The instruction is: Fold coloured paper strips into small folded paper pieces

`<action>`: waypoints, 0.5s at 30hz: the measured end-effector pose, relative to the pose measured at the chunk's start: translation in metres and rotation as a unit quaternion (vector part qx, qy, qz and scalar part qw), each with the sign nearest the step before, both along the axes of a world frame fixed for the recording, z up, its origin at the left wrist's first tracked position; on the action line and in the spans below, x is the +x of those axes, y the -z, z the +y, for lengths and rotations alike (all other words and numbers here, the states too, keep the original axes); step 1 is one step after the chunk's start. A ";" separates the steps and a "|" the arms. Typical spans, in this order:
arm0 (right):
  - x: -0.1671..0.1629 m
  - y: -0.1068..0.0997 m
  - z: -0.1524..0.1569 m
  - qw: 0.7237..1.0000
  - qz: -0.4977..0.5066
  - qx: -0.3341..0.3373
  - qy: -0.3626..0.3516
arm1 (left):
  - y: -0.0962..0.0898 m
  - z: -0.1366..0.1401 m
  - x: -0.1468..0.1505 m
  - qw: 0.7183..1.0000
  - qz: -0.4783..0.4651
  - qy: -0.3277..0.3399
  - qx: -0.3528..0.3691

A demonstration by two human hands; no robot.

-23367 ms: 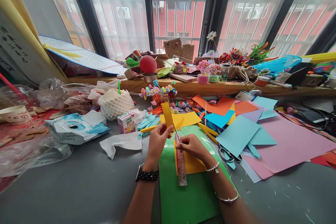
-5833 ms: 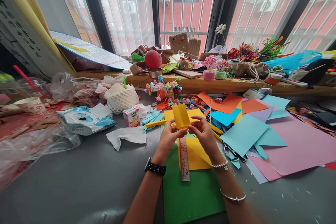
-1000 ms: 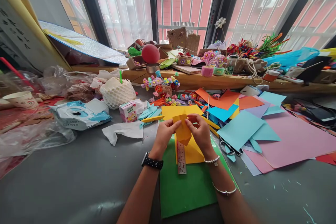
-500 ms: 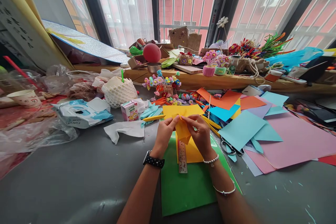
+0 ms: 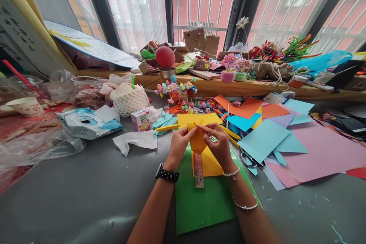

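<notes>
A small folded piece of yellow paper is held up between my two hands. My left hand pinches its left side with thumb and fingers. On the other side, my right hand pinches the upper right edge, fingers bent. Beneath the hands lie larger yellow sheets and a clear patterned ruler. These rest on a green board. Narrow folded yellow strips lie just left of the hands.
To the right are blue sheets, a large pink sheet, orange paper and scissors. At left sit a wet-wipe pack, a tissue, a small carton and a netted coconut. Crafts line the wooden sill.
The folded yellow paper has turned slightly and shows more of its face. My right hand's fingers have shifted a little right; my left hand keeps its pinch.
</notes>
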State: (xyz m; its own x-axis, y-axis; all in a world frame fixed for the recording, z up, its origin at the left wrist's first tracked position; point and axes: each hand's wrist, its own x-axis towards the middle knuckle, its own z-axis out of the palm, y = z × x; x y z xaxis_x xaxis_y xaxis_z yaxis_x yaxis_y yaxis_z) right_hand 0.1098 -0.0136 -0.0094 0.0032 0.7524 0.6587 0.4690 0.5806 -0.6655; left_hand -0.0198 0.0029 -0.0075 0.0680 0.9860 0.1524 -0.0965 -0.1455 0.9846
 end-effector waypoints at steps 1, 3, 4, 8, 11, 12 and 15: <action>0.000 -0.001 0.000 0.999 0.029 -0.019 -0.008 | -0.001 0.000 0.000 1.000 0.004 0.007 0.001; 0.002 -0.002 0.001 0.994 0.085 -0.062 -0.021 | -0.002 -0.001 0.001 0.999 0.018 0.026 0.002; 0.003 -0.002 0.002 0.991 0.107 -0.082 -0.024 | -0.002 -0.002 0.001 0.999 0.029 0.039 0.003; 0.007 0.003 0.007 0.980 0.144 -0.136 -0.020 | -0.002 -0.002 0.003 0.995 0.077 0.069 0.015; 0.009 0.005 0.009 0.975 0.152 -0.157 -0.032 | -0.002 -0.002 0.002 0.993 0.099 0.069 0.020; 0.010 0.005 0.009 0.974 0.154 -0.163 -0.038 | -0.002 -0.002 0.002 0.992 0.104 0.068 0.021; 0.010 0.004 0.009 0.970 0.159 -0.176 -0.046 | -0.001 -0.002 0.002 0.991 0.117 0.065 0.025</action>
